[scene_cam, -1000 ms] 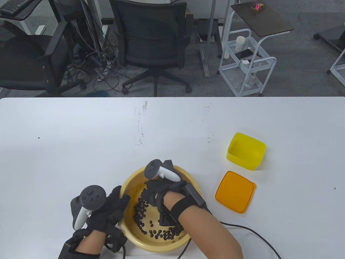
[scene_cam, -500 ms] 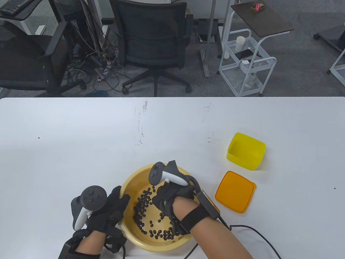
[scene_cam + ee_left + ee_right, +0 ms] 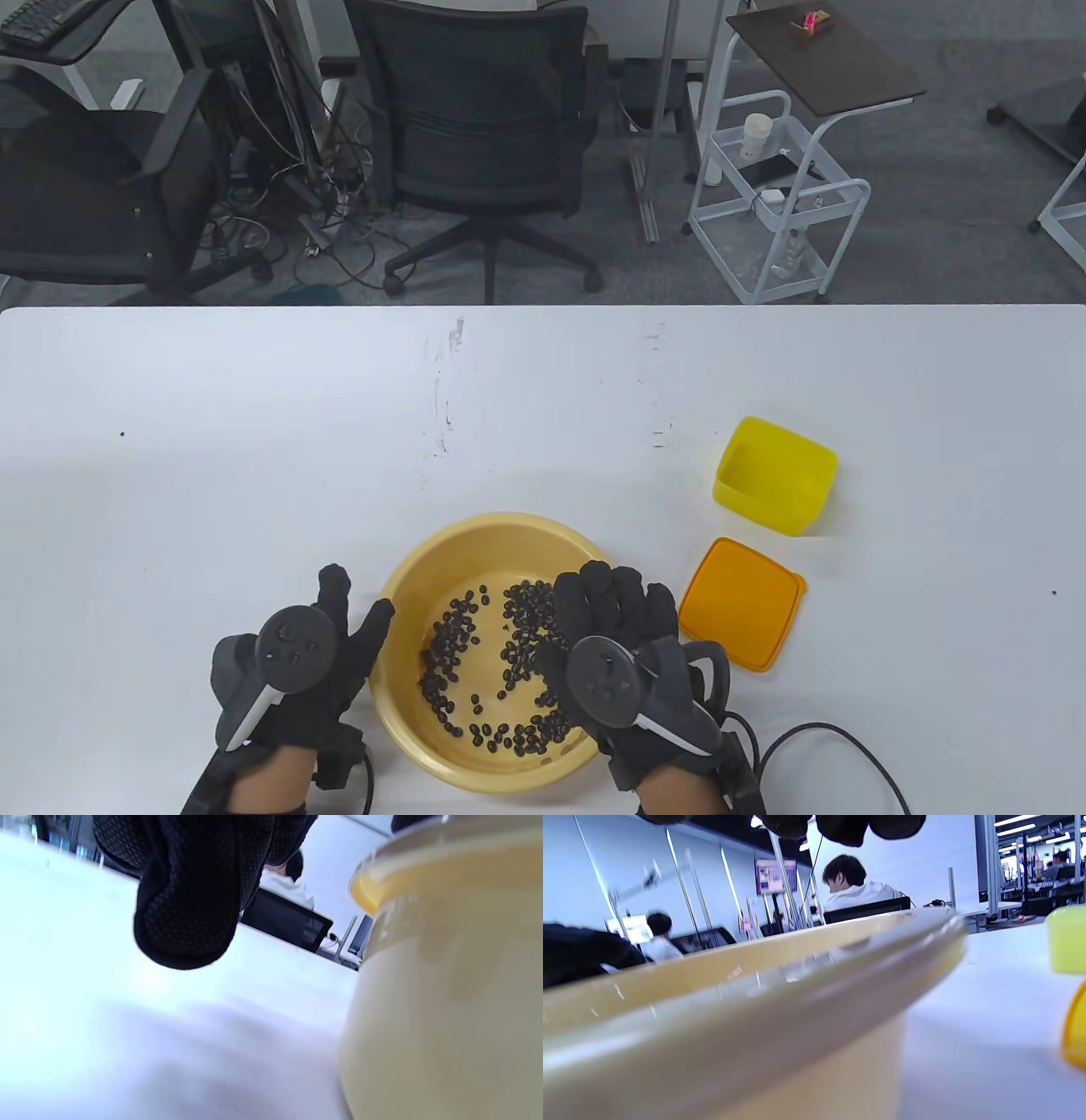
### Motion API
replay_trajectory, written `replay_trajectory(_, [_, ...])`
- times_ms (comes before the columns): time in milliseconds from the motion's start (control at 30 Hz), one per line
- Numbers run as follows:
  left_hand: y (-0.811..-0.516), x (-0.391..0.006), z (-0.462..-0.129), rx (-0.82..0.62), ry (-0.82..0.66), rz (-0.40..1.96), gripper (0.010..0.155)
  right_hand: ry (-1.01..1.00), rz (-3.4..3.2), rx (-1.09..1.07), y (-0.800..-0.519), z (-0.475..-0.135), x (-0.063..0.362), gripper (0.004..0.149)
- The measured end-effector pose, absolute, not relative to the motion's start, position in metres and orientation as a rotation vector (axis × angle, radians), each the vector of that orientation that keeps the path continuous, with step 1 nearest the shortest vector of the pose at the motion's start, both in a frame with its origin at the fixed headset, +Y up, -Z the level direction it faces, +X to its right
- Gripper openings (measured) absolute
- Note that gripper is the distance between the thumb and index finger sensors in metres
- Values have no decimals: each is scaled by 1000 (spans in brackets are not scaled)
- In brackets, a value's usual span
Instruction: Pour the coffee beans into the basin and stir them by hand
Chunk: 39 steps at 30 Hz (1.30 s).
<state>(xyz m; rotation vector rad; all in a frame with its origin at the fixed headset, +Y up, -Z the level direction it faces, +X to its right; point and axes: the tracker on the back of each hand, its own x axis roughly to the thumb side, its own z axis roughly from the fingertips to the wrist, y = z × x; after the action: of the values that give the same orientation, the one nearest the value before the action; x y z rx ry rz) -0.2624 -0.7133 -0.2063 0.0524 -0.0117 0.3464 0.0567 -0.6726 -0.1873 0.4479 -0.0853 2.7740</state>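
Coffee beans (image 3: pixel 496 671) in basin (image 3: pixel 424 556), hands (image 3: pixel 297 671) flanking

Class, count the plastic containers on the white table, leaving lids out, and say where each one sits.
2. The round basin holding coffee beans sits near the table's front edge between the hands; the square yellow box stands empty behind the orange lid. None looks hidden.

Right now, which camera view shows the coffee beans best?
The table view: it looks straight down into the basin, so the coffee beans show scattered across its bottom. The left wrist view shows only the basin's outer wall, and the right wrist view only its rim and wall, with no beans visible in either.
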Motion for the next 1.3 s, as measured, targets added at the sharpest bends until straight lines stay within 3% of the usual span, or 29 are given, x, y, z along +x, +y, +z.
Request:
replay_trajectory(233, [-700, -237, -186, 176, -183, 196, 84, -127, 2773, 469, -694, -181, 67, 80])
replay_trajectory(500, [-705, -221, -182, 128, -315, 106, 85, 8, 2754, 447, -704, -181, 72, 81])
replay_trajectory(1300, [-705, -221, -184, 104, -306, 123, 83, -93, 2712, 470, -698, -171, 76, 80])
